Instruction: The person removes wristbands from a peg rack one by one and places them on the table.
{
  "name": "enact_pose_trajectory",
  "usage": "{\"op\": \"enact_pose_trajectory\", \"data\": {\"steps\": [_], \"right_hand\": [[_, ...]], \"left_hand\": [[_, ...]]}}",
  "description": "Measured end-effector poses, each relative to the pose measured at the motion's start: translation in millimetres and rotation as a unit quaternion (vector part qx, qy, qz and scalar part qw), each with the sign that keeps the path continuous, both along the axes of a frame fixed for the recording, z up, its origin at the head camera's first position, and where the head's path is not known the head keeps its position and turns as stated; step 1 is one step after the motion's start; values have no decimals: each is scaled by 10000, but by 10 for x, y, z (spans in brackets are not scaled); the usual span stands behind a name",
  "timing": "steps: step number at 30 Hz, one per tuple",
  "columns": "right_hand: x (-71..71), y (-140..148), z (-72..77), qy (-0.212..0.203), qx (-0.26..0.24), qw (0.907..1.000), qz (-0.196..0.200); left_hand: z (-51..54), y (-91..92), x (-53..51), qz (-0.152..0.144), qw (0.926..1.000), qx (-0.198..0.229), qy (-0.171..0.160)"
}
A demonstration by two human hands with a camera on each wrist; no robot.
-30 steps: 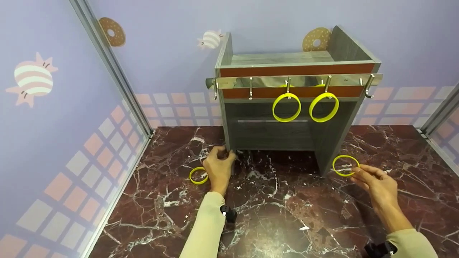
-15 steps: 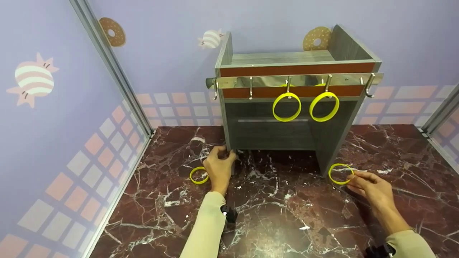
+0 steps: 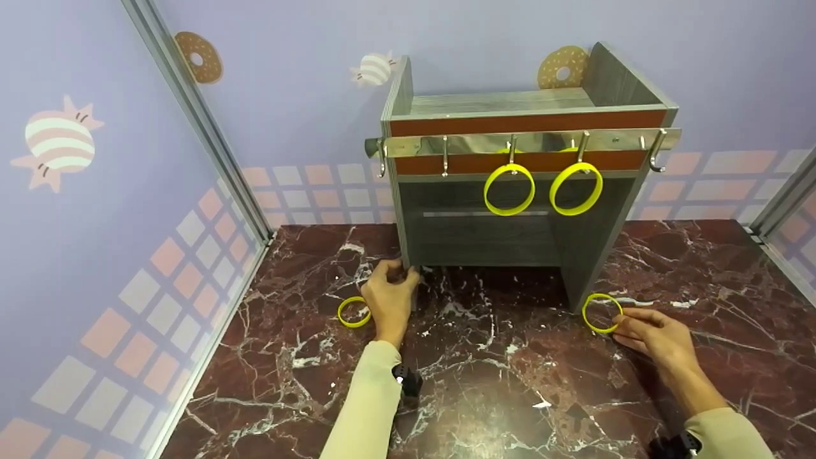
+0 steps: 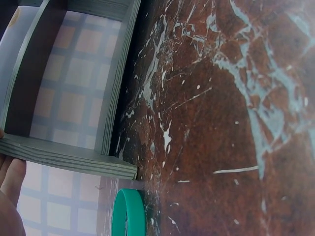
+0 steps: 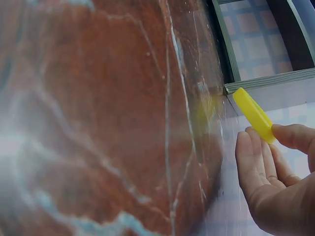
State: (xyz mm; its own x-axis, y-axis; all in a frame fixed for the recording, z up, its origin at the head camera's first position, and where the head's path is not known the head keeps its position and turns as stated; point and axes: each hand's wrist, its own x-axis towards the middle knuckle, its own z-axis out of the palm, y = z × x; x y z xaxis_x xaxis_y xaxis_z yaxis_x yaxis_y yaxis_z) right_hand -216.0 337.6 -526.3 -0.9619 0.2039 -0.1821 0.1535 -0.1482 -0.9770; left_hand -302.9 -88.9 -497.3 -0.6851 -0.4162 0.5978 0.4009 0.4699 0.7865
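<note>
My left hand (image 3: 390,303) grips the lower left side panel of a small grey wood-grain shelf (image 3: 403,217); the left wrist view shows fingers on both sides of that panel (image 4: 74,160). Beside this hand a yellow silicone wristband (image 3: 340,312) rests on the tabletop; it looks green in the left wrist view. With thumb and fingertips my right hand (image 3: 663,347) pinches another yellow wristband (image 3: 584,313) near the shelf's front right bottom corner. In the right wrist view that held band (image 5: 253,114) appears edge-on, apart from the panel or barely touching it; I cannot tell.
Across the shelf front runs a metal rail (image 3: 408,147) with several hooks. Two yellow wristbands, one (image 3: 487,194) near the middle and one (image 3: 553,191) to its right, hang from it. A dark red marbled tabletop (image 3: 472,395) lies below; patterned walls (image 3: 306,102) stand behind and at the sides.
My right hand has moved left and slightly down with its wristband, towards the shelf's bottom right corner. The left hand keeps its place on the panel.
</note>
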Motion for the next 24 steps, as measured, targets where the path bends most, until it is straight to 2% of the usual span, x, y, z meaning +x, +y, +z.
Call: {"op": "enact_pose_trajectory", "data": {"steps": [7, 15, 24], "right_hand": [[-9, 19, -38, -30, 305, 9994, 142], [-17, 8, -32, -38, 605, 9981, 123], [2, 32, -8, -172, 498, 9986, -104]], "left_hand": [[1, 7, -3, -133, 9998, 84, 90], [-1, 2, -2, -47, 9999, 54, 134], [1, -2, -3, -107, 9999, 35, 71]]}}
